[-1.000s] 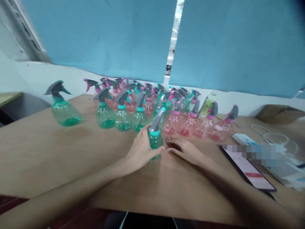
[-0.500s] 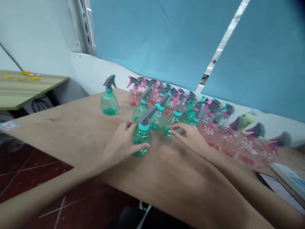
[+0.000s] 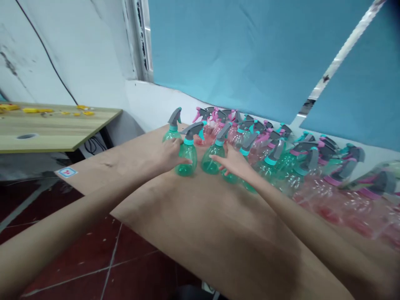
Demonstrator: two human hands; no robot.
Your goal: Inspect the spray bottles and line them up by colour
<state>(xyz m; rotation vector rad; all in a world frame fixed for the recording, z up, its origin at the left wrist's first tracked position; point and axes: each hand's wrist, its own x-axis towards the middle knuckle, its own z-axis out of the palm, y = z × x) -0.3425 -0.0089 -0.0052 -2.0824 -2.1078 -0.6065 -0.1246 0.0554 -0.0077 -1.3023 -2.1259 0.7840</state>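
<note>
My left hand (image 3: 170, 156) is closed around a green spray bottle (image 3: 186, 164) with a grey and teal trigger head, its thumb across the front. The bottle stands upright at the table surface. Just behind it is another green spray bottle (image 3: 171, 134), partly covered by the hand. Around the right side of a third green spray bottle (image 3: 210, 160) is my right hand (image 3: 233, 161), thumb over the front and a finger behind. More green bottles (image 3: 267, 168) stand right of that hand, partly hidden by my right forearm.
Pink spray bottles (image 3: 331, 200) crowd the right side of the brown table (image 3: 187, 216), with more along the wall. A sticker (image 3: 66, 172) marks its left corner. At the left, a second table (image 3: 46, 137) bears yellow pieces (image 3: 34, 110). Blue sheeting (image 3: 234, 54) covers the wall behind.
The view has swung left. My left hand has carried its bottle farther back, close to the rear left bottle. My right hand has moved leftward onto a green bottle.
</note>
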